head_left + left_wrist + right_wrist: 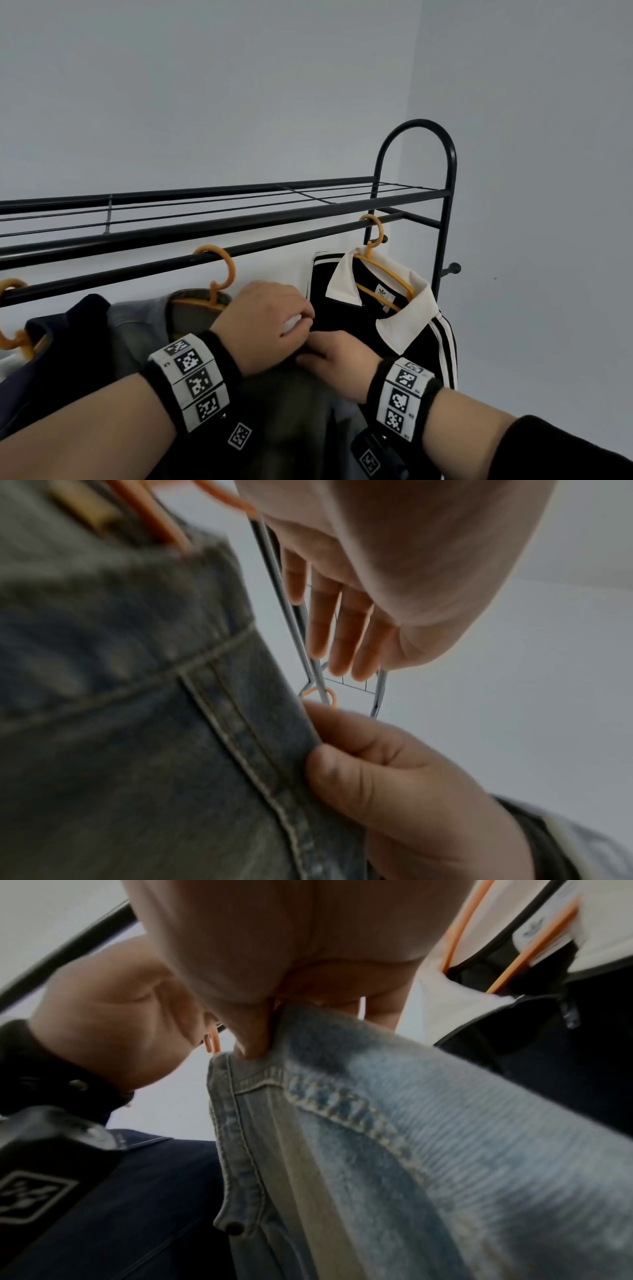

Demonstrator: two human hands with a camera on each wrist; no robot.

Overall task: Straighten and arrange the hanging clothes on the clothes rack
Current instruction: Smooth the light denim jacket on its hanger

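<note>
A denim jacket [137, 329] hangs on an orange hanger [222, 274] from the black rail [137, 270] of the clothes rack. My right hand [339, 363] pinches the jacket's front edge between thumb and fingers, as seen in the right wrist view [260, 1031] and the left wrist view [369, 772]. Just above it, my left hand [274, 315] has its fingers [342, 631] straight and holds nothing. A black jacket [346, 318] with a white collar and white stripes hangs to the right. A navy garment [68, 342] hangs to the left.
A wire shelf [205, 198] runs above the rail. The rack's arched end post [448, 154] stands at the right with a knobbed peg [454, 268]. A pale wall lies close behind and to the right. Bare rail stretches between the hangers.
</note>
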